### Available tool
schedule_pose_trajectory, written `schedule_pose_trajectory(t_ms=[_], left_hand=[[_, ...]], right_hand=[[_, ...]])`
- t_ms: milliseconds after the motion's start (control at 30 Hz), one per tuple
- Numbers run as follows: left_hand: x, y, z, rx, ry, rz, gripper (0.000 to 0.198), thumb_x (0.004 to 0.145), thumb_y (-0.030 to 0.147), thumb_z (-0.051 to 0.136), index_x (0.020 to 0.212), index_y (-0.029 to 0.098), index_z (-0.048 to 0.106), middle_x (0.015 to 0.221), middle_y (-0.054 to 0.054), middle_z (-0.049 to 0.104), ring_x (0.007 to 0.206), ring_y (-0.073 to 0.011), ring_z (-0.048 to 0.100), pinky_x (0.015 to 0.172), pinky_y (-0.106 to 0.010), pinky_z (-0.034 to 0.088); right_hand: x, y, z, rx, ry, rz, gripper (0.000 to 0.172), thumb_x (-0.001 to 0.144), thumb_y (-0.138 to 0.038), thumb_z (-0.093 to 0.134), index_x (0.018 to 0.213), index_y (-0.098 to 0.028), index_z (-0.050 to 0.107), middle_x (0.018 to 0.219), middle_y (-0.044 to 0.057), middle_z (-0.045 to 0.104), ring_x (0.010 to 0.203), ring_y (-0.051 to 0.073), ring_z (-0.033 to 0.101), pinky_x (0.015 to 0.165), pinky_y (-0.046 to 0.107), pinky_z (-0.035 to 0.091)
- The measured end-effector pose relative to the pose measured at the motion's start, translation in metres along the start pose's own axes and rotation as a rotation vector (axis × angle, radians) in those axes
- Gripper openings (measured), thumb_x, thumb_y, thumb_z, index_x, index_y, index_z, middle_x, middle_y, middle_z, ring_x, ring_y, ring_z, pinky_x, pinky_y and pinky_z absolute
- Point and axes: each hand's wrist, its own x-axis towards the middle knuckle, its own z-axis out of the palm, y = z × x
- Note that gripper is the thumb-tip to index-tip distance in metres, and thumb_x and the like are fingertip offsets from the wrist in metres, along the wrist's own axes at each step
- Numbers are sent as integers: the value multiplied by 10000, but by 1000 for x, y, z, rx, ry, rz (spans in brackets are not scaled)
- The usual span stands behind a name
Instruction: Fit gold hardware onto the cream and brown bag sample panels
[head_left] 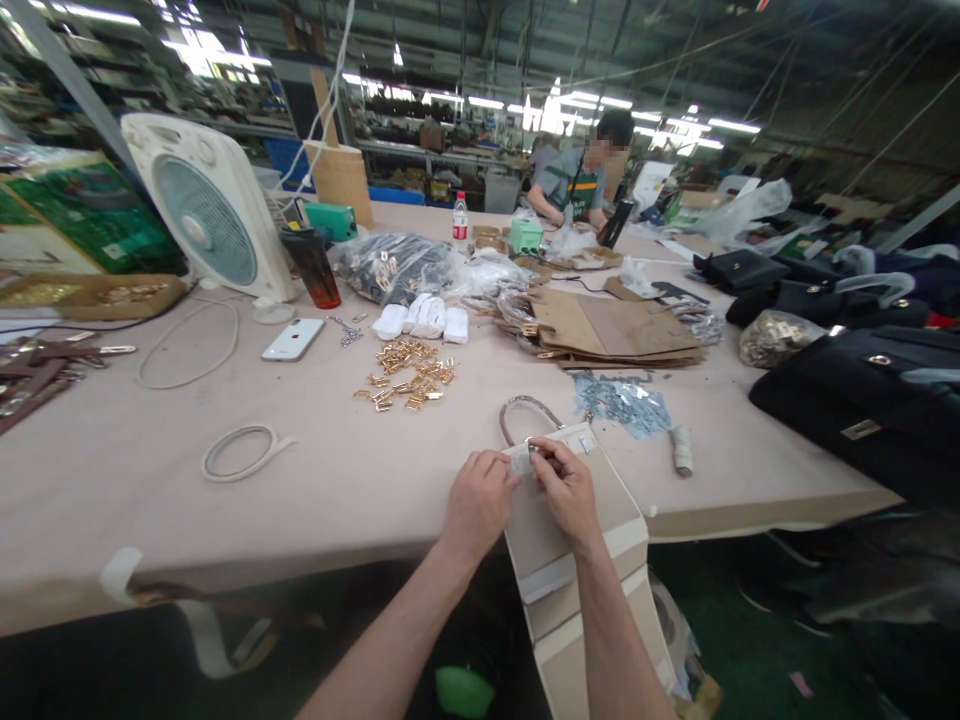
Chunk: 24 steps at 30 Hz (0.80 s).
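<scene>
A beige bag panel (577,510) with a looped handle (525,402) lies partly on the table and hangs over its front edge. My left hand (480,500) has its fingers curled on the panel's upper left edge, gripping it. My right hand (564,490) pinches a small dark metal piece (533,450) against the panel near the handle; its exact kind is too small to tell. Another small metal plate (584,442) sits at the panel's top right corner. Just beyond lie a heap of flat grey metal plates (626,402) and a pile of gold-coloured hardware (412,375).
A tape roll (240,453), a phone (293,340), a tumbler (311,268) and a fan (210,205) stand or lie to the left. Brown panels (615,325) are stacked ahead. Black bags (870,400) and a thread spool (682,451) are right. A co-worker (574,180) is across the table.
</scene>
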Motion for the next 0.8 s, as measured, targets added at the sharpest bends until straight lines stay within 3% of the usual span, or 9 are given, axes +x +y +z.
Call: schedule_pose_trajectory(t_ms=[67,167,267,333,500,800], left_hand=[[0,-3,-1,-76,-4,-30,99,953,197,637,1049,219,636,1113,-80,656,1091,-250,611,977,-448,523],[2,-7,-1,-157,-24,-88,300,847,250,783,1100,217,626,1181,-85,628,1149,-260,607,1004,-440,524],[2,-11,1,-187,-33,-123,413,783,270,845,1126,218,621,1213,-88,608,1167,-268,600,999,-437,529],[2,-12,2,-207,-29,-125,401,788,279,840,1122,222,625,1197,-85,607,1158,-267,601,991,-437,530],[3,-11,2,-210,-27,-142,353,829,337,802,1117,226,631,1139,-72,607,1045,-238,617,929,-409,541],[5,-9,1,-157,-22,-150,291,842,299,771,1081,228,621,1101,-59,611,1060,-241,597,932,-405,518]], right_hand=[[0,-2,0,-43,-4,-41,256,958,-360,632,1149,-221,731,938,34,680,764,161,600,707,280,485],[-1,-3,-4,-38,36,-85,197,945,-338,653,1075,-231,755,1011,51,710,902,194,645,809,305,509],[-2,-2,-10,22,34,-47,167,919,-336,691,1035,-239,763,965,39,727,812,186,651,746,302,525],[-2,-3,-12,27,-44,-32,169,907,-343,708,1025,-242,774,935,35,740,752,182,649,709,304,532],[-1,-10,-9,-55,-239,-92,159,925,-313,686,1006,-252,808,1010,55,780,952,243,708,885,372,554],[6,-9,2,-173,-265,-90,180,931,-272,657,1024,-276,812,1057,44,791,976,238,729,928,381,557]])
